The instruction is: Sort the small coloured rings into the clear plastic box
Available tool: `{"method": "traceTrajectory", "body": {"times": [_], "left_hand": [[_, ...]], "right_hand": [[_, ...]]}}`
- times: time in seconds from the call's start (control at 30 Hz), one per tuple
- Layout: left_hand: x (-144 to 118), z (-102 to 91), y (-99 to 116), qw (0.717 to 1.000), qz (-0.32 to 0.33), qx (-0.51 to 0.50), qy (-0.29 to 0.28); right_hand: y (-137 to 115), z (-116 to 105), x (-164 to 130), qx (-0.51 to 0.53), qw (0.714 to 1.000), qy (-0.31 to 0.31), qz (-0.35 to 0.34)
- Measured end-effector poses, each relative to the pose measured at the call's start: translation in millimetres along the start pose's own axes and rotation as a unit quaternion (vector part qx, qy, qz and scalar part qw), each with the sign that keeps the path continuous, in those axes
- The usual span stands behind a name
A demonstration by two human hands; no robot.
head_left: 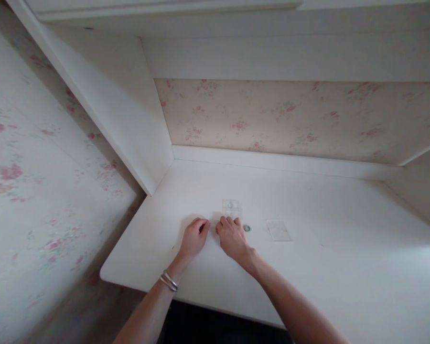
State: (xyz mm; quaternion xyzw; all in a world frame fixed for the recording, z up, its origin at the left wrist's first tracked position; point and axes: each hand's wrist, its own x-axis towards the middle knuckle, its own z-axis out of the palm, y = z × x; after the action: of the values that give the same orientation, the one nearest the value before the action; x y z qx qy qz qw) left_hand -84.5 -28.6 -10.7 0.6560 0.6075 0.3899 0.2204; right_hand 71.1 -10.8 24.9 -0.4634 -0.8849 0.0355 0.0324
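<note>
My left hand (194, 237) rests on the white desk top (344, 248) with its fingers curled in; a silver bangle sits on its wrist. My right hand (231, 236) lies next to it, fingertips touching the near edge of a small clear plastic piece (232, 208) that lies flat on the desk. Whether either hand pinches anything is hidden by the knuckles. A small dark round part (247, 228) lies just right of my right hand. Further right a second flat clear plastic piece (278, 230) lies on the desk.
The desk sits in a white alcove: a slanted white side panel (129, 119) on the left, a white shelf (290, 52) overhead, floral wallpaper (290, 117) behind. The desk's front edge (136, 286) runs below my wrists.
</note>
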Motion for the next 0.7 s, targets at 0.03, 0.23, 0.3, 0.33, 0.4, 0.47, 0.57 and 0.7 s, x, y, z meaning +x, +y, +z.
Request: {"method": "traceTrajectory", "body": {"times": [0.03, 0.23, 0.3, 0.33, 0.4, 0.47, 0.57, 0.7], "left_hand": [[-0.2, 0.2, -0.3, 1.0, 0.002, 0.002, 0.002], [-2.3, 1.8, -0.1, 0.999, 0.026, 0.029, -0.016], [-3.5, 2.4, 1.5, 0.997, 0.042, 0.056, -0.039], [-4.2, 2.9, 2.5, 0.995, 0.051, 0.072, -0.051], [-5.8, 4.3, 4.5, 0.989, 0.072, 0.109, -0.067], [-7.2, 6.3, 5.9, 0.982, 0.092, 0.145, -0.073], [-8.6, 8.7, 6.5, 0.975, 0.105, 0.179, -0.074], [-9.0, 9.3, 6.0, 0.975, 0.099, 0.185, -0.068]], "right_hand": [[-0.6, -0.6, -0.8, 0.0, 1.0, 0.001, -0.006], [12.1, -9.2, -4.1, 0.045, 0.998, 0.042, 0.018], [23.8, -11.4, -2.4, 0.064, 0.995, 0.064, 0.045], [30.4, -11.8, -0.9, 0.07, 0.993, 0.073, 0.058], [43.7, -11.6, 3.3, 0.072, 0.991, 0.083, 0.082], [55.3, -10.3, 8.9, 0.066, 0.989, 0.088, 0.097], [66.5, -8.6, 19.8, 0.05, 0.989, 0.095, 0.104], [70.9, -8.2, 35.3, 0.037, 0.99, 0.089, 0.104]]}}
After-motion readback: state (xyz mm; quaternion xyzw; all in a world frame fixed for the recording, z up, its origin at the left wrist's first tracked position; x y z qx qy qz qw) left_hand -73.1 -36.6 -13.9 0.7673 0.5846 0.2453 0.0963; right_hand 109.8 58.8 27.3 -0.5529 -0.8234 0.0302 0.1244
